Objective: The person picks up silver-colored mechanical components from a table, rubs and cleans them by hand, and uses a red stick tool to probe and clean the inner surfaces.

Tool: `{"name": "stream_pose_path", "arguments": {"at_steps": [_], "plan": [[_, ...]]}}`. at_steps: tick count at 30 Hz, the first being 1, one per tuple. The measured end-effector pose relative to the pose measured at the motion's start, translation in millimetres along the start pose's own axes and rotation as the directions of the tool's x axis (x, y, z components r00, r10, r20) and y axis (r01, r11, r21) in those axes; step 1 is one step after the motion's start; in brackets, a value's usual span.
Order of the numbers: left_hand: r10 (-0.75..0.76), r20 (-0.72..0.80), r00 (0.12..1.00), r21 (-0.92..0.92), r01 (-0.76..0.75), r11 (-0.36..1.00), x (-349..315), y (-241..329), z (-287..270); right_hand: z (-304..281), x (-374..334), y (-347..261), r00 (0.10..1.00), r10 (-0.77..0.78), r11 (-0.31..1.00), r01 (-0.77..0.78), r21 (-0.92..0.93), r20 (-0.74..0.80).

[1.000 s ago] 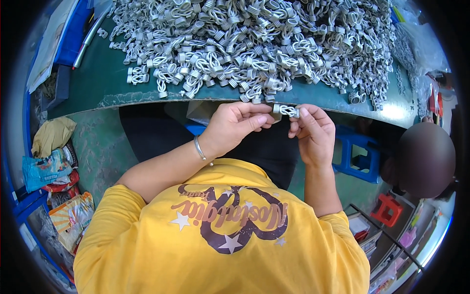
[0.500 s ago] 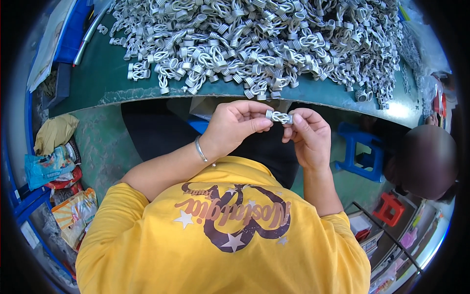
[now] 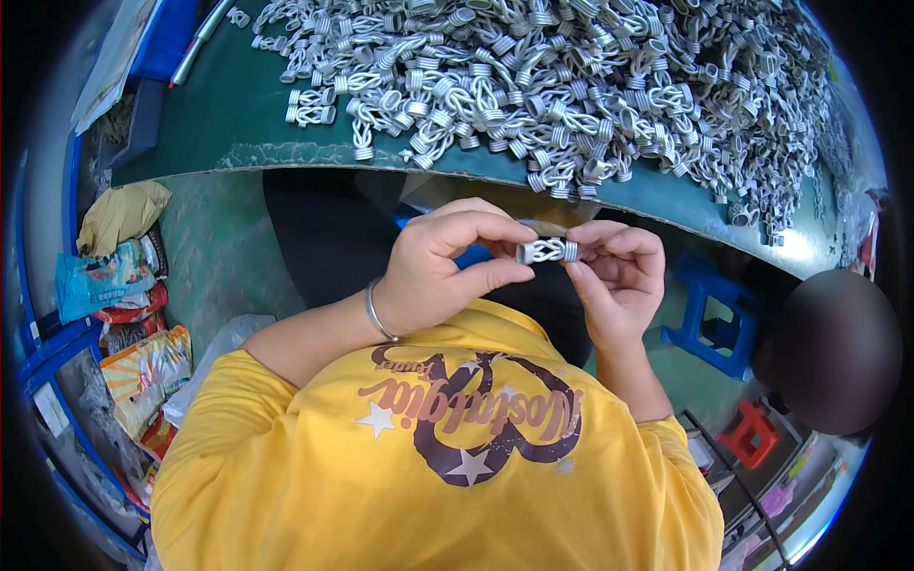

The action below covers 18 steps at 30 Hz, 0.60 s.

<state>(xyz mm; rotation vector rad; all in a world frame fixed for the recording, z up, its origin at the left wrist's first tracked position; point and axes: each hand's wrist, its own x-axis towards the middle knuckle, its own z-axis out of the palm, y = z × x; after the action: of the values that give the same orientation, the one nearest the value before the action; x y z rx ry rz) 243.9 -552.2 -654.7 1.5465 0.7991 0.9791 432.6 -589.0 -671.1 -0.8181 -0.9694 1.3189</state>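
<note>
A silvery twisted-strand metal piece with ribbed, banded ends [image 3: 547, 250] is held level in front of my chest, just short of the table edge. My left hand [image 3: 433, 265] has its thumb and forefinger closed about the piece's left end, where an opening shows. At the other end, the thumb and fingers of my right hand [image 3: 624, 278] pinch the ribbed band. The looped middle is visible between the two hands. A big heap of similar metal pieces [image 3: 495, 90] covers much of the table beyond.
The green table [image 3: 219, 133] curves across the far side. Below its right part stands a blue stool [image 3: 714, 319], with a person [image 3: 833, 352] close by. A red stool [image 3: 749, 435] is at lower right. Several colourful bags [image 3: 143, 366] lie at the left.
The view has shifted a little. The metal piece now shows its open left end more plainly, and my right hand's fingers have changed their hold on its right end.
</note>
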Motion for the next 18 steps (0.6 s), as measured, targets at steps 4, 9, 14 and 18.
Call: {"name": "stream_pose_path", "arguments": {"at_steps": [4,9,14,18], "plan": [[-0.212,-0.007,0.977,-0.254,0.203,0.946,-7.6,-10.2,-2.3,6.9,3.3,-2.6,0.965,-0.22,0.957,0.242,-0.162,0.142],[-0.482,0.172,0.859,-0.477,0.501,0.722,-3.3,-13.6,-5.1,10.1,5.3,0.2,0.951,-0.257,0.912,0.297,-0.282,0.172],[-0.73,0.121,0.672,-0.689,0.586,0.425,-7.3,-52.6,-10.7,7.3,16.7,-18.4,0.894,-0.336,0.559,0.442,-0.702,0.296],[-0.735,0.017,0.678,-0.707,0.528,0.471,-4.3,-80.8,-14.5,-1.9,34.5,-21.8,0.876,-0.46,0.426,0.361,-0.83,0.145]]}}
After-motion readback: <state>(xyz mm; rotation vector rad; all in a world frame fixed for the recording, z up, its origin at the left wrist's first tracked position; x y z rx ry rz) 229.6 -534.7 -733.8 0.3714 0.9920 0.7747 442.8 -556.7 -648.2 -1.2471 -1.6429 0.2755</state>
